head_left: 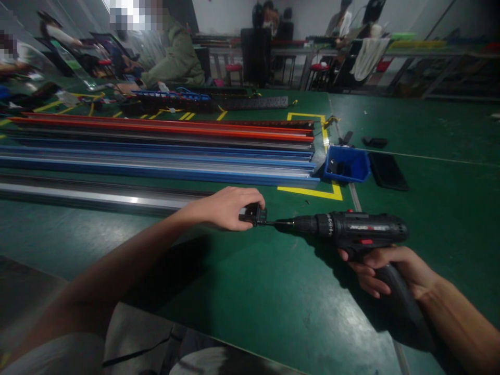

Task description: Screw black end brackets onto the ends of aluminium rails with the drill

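Observation:
My right hand (385,268) is wrapped round the grip of a black cordless drill (363,227), which points left. The drill's thin bit reaches a black end cap (258,213) at the right end of a long black and silver metal profile (117,197). Around that end my left hand (232,208) is closed, its thumb and fingers on the end cap. Part of the profile's end is hidden under the left hand. Whether a screw sits at the bit's tip is too small to tell.
Long blue profiles (164,164) and red-orange profiles (175,125) lie behind. A blue bin (347,164) holds small dark parts, beside a black flat object (388,171). Yellow tape (312,192) marks the green table (253,297). Across it sits a person in a green sleeve (175,57).

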`<state>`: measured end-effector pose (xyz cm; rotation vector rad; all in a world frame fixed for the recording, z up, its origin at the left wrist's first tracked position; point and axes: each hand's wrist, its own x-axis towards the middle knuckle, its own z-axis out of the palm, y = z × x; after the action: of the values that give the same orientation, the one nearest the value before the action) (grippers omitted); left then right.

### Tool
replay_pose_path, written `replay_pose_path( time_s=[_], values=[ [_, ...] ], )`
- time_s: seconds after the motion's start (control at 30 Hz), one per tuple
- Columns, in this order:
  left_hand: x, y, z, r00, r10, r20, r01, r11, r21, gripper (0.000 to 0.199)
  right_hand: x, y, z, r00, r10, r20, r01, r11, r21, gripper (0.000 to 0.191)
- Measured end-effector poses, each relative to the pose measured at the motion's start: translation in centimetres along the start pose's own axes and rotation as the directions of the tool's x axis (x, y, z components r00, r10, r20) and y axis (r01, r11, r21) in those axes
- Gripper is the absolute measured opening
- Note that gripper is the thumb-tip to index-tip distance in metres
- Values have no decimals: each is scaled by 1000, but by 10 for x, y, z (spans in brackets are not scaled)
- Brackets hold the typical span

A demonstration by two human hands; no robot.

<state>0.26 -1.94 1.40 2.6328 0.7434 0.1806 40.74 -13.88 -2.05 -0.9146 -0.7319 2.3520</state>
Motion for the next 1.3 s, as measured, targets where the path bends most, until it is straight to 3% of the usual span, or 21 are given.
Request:
replay_pose_path(
  time_s=[0.97,1.3],
  values=[
    [0,1,0,1000,-9,8,9,1000,16,37,-1,0,3,1000,-5,-4,5,1000,-17,32],
    [0,8,0,999,-27,34,23,992,128,43,1,1,3,1000,-9,-3,9,1000,29,31]
  ],
)
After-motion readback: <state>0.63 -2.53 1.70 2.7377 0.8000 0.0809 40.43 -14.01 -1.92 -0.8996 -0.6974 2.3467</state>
